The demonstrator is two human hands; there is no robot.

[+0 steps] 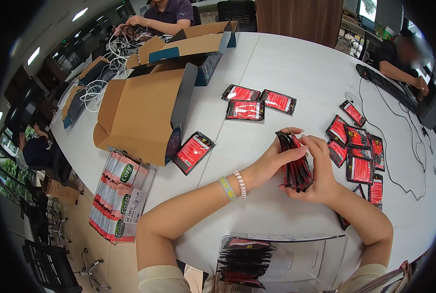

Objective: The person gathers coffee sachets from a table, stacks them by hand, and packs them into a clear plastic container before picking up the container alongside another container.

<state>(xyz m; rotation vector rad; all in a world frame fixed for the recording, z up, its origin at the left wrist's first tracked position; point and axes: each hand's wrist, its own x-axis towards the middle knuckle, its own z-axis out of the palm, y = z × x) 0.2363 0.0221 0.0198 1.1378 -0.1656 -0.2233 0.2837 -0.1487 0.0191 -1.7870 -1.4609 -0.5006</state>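
Between my two hands, above the white table, is a stack of red and black packets [295, 163], edges turned up toward me. My left hand [271, 163] closes on the stack's left side, thumb laid across it. On the other side, my right hand [320, 168] wraps round the stack, fingers bent over its top. Below my hands stands a clear plastic bin [306, 261] with a row of similar packets [245, 261] upright in its left part. Loose red packets [360, 169] lie right of my right hand, partly overlapping.
Three packets [246, 110] lie beyond my hands, and one packet [193, 152] lies left. An open cardboard box [142, 110] and a rack of Cozy sachets [118, 195] stand left. A keyboard [386, 88] and cables are at right. Co-workers sit around the table.
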